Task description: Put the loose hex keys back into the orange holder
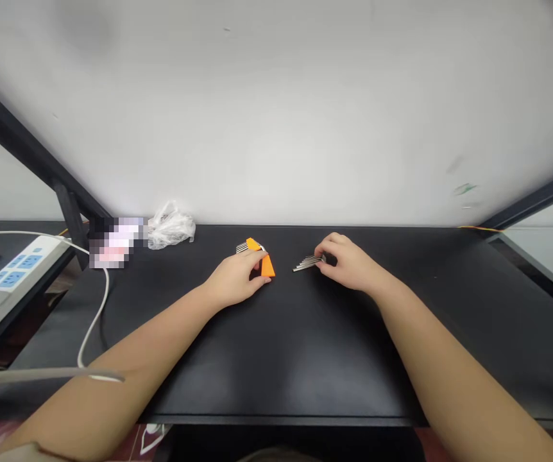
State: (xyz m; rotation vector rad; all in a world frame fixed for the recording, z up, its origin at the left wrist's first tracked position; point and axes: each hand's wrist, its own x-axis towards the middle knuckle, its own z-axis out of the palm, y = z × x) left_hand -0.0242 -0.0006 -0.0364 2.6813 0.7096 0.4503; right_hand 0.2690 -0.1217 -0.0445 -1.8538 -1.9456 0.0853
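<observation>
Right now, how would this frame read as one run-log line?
left hand: gripping orange piece | right hand: holding slim metal rods | surface: black table | far left: crumpled plastic bag

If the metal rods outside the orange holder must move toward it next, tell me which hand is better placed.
Probably the right hand: it holds those metal rods at one end, while the left hand grips the orange holder.
</observation>
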